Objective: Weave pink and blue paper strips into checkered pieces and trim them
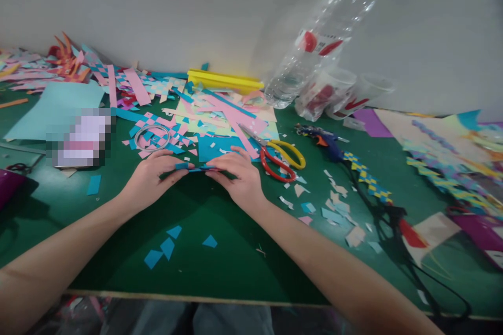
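Note:
Between my two hands is a narrow blue paper strip (196, 169), held level a little above the green table. My left hand (151, 177) pinches its left end between thumb and fingers. On the other end my right hand (238, 172) has a similar pinch. Fingers cover part of the strip, so its folds are hard to make out. Just right of my right hand lie scissors (277, 159) with one yellow and one red handle, blades pointing up-left. Behind the strip rests a blue paper sheet (206, 147), and near my left hand is a clear round ring (152, 138).
Several blue scraps (167, 247) lie near the table's front edge. A phone (84, 138) is at left, on light blue paper (55, 107). At the back stand a large plastic bottle (314, 47) and cups (363, 94). A glue gun (328, 144) with its cord lies right.

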Tool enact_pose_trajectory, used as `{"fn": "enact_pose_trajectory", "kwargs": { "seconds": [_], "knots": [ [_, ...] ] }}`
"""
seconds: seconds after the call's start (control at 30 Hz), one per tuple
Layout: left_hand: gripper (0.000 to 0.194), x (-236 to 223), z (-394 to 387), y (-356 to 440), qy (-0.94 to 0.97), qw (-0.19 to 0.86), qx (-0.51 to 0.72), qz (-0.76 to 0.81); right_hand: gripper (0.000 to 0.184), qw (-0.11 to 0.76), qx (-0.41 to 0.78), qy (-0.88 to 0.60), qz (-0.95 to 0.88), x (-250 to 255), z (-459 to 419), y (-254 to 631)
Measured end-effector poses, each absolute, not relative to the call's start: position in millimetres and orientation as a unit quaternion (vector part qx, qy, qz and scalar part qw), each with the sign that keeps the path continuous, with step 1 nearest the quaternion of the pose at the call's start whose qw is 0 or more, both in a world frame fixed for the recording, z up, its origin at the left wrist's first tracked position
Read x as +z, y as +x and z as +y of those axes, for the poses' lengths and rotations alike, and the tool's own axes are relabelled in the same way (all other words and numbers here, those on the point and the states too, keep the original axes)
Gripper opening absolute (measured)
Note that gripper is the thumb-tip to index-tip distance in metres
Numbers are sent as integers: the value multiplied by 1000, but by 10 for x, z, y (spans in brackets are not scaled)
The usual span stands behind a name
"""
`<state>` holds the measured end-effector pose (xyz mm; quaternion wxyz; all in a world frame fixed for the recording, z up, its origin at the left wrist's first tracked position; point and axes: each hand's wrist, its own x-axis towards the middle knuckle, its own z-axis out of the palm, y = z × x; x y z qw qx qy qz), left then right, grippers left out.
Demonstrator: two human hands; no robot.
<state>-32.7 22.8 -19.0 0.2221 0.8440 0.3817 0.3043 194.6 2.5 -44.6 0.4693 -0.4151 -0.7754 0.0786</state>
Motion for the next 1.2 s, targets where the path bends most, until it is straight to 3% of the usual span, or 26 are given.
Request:
{"fn": "enact_pose_trajectory", "kwargs": {
  "seconds": [0.1,0.33,0.53,0.7,0.9,1.1,1.2],
  "knots": [
    [27,-179,232,-324,843,229,302,381,15,465,104,-408,-779,-466,29,1941],
    [40,-157,218,-324,831,243,305,397,10,493,89,-366,-784,-482,36,1932],
    [32,-142,191,-314,795,295,330,415,9,506,93,-357,-780,-468,-17,1894],
    [42,-166,160,-301,758,335,323,457,4,500,83,-361,-783,-464,-47,1867],
    [39,-171,128,-298,756,335,302,474,50,507,80,-392,-763,-369,-142,1824],
    [37,-127,114,-274,784,333,274,447,57,507,197,-378,-749,-292,-217,1794],
    [40,-120,116,-268,811,324,252,418,44,500,283,-404,-712,-263,-224,1779]
  ]
}}
